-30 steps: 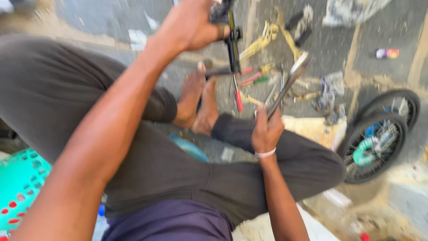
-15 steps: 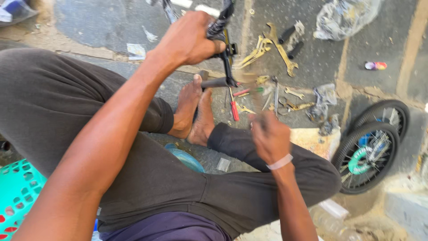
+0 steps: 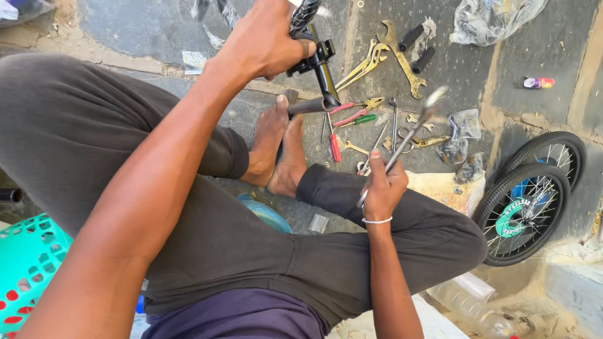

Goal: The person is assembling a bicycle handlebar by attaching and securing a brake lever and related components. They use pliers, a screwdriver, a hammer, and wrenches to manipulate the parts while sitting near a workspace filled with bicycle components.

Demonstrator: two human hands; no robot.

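Observation:
I sit cross-legged on stone ground. My left hand (image 3: 267, 41) grips a black bicycle handlebar and stem (image 3: 317, 59) held upright near the top of the view. My right hand (image 3: 382, 188) holds a slim metal wrench (image 3: 408, 135) that points up and to the right, its far end blurred. The wrench tip is well apart from the stem. My bare feet (image 3: 279, 150) rest below the stem, next to a hammer (image 3: 301, 105).
Tools lie scattered ahead: brass spanners (image 3: 402, 56), red-handled pliers (image 3: 352, 113), screwdrivers (image 3: 335, 147). Two small bicycle wheels (image 3: 527, 201) lean at the right. A teal basket (image 3: 25, 270) is at the lower left, a plastic bag (image 3: 490, 19) at the top right.
My right hand turned and now holds the wrench up, pointing right. My left hand keeps its grip on the handlebar stem, which sits slightly higher in view.

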